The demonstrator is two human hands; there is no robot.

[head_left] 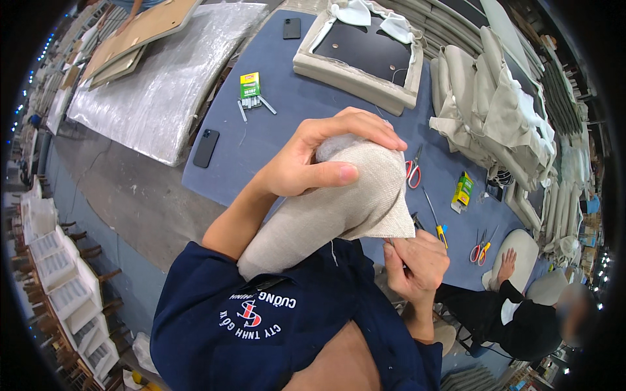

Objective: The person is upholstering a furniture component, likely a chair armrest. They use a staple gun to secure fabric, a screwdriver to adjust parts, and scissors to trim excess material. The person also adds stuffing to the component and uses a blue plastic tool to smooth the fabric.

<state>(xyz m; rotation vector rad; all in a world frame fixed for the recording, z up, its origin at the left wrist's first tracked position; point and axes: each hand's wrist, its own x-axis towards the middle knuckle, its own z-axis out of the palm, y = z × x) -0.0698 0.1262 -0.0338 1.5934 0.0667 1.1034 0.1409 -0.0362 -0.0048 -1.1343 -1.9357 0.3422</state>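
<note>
A long padded piece covered in beige woven fabric (297, 225) lies slanted in front of my chest. My left hand (319, 146) is closed round its upper end, thumb on the near face and fingers over the top. Grey wadding (334, 147) shows between thumb and fingers. A loose flap of the cover (390, 218) hangs at the right end, and a short white thread dangles below. My right hand (418, 266) is pinched against the flap's lower edge; what its fingertips hold is too small to make out.
On the blue table (261, 140) lie red-handled scissors (413, 173), a yellow-handled screwdriver (441, 231), a green-yellow box with staple strips (250, 86) and two phones. An upholstered frame (365, 55) stands beyond. Stacked beige covers (482, 98) and a co-worker (515, 319) are at right.
</note>
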